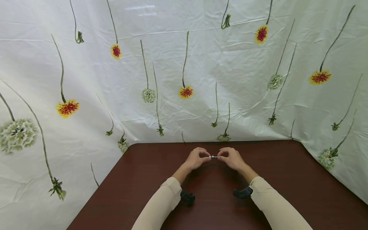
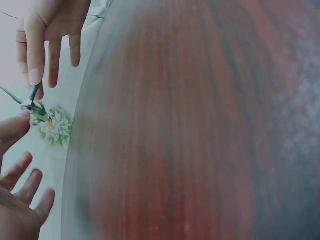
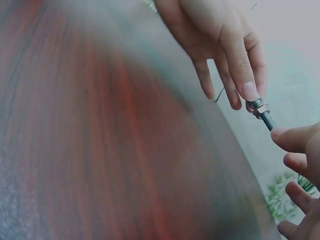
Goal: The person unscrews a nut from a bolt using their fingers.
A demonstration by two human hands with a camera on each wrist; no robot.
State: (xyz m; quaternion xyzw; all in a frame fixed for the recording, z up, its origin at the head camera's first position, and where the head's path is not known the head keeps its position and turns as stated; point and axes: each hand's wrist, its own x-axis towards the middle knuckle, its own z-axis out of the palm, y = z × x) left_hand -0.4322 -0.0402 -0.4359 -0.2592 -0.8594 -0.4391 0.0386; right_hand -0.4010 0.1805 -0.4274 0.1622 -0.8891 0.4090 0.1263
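Between the fingertips of both hands, above the table, is a small metal bolt with a threaded shaft. A shiny hex nut sits on its thread, close to the left fingertips. My left hand pinches the nut end between thumb and index finger, covering that tip. The opposite end of the shaft is pinched by my right hand, thumb against index finger. In the left wrist view the bolt runs from the right hand down to the left hand. The other fingers of both hands are spread loosely.
A dark red-brown wooden table lies beneath the hands. White cloth printed with flowers hangs behind it and along both sides. Dark straps show below the wrists, beside cream sleeves.
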